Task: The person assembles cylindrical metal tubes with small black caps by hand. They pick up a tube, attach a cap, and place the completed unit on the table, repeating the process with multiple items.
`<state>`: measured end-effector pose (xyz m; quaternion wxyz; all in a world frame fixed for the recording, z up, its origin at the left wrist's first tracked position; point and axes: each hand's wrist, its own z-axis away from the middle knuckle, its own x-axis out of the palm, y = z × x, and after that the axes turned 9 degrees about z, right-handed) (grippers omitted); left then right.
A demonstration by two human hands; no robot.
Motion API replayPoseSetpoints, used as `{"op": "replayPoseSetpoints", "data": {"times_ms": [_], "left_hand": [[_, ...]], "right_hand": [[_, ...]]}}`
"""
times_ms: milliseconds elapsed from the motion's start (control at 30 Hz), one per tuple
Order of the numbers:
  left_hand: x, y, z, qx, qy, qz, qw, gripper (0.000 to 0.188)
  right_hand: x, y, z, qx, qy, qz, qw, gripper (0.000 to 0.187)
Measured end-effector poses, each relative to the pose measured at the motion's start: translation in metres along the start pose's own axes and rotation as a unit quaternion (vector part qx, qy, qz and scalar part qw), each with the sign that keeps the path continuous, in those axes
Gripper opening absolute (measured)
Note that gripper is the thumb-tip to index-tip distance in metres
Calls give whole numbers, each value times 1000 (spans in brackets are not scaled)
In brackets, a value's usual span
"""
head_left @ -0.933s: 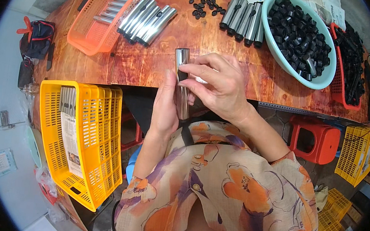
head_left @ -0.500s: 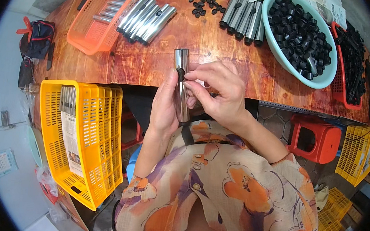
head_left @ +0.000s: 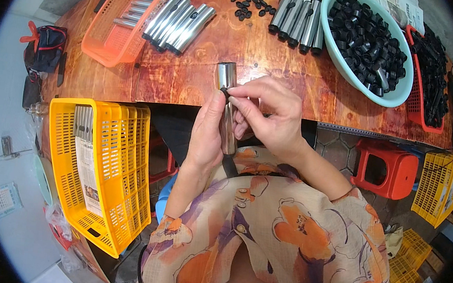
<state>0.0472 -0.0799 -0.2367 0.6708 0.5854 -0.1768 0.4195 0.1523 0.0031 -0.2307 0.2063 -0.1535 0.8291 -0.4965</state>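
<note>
In my left hand (head_left: 206, 128) is a shiny metal tube (head_left: 229, 122), held nearly upright in front of my body with its top end leaning slightly away. The left thumb presses beside a small black oval piece (head_left: 225, 91) on the tube's side. My right hand (head_left: 273, 110) pinches at that same piece with thumb and forefinger, while its other fingers curl behind the tube. Fingertips partly cover the black piece. Several loose black oval pieces (head_left: 244, 5) lie on the wooden table (head_left: 209, 41) beyond my hands.
Metal tubes (head_left: 177, 22) lie beside an orange basket (head_left: 91, 41) at left; more tubes (head_left: 298, 20) lie right of centre. A pale blue basin (head_left: 328, 47) holds black caps, beside a red basket (head_left: 418, 100). A yellow crate (head_left: 124, 186) stands left; a red stool (head_left: 384, 170) stands right.
Both hands and the tube have shifted slightly to the right and nearer to my body. The right fingers remain pinched at the black oval piece, now more covered.
</note>
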Motion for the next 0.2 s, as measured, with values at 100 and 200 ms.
{"op": "replayPoseSetpoints", "data": {"times_ms": [100, 200], "left_hand": [[-5, -3, -2, 11, -24, -28, 999, 37], [-1, -2, -2, 28, -28, -80, 996, 43]], "right_hand": [[-1, 0, 0, 172, -44, -192, 965, 8], [-3, 5, 0, 227, -64, -267, 935, 14]]}}
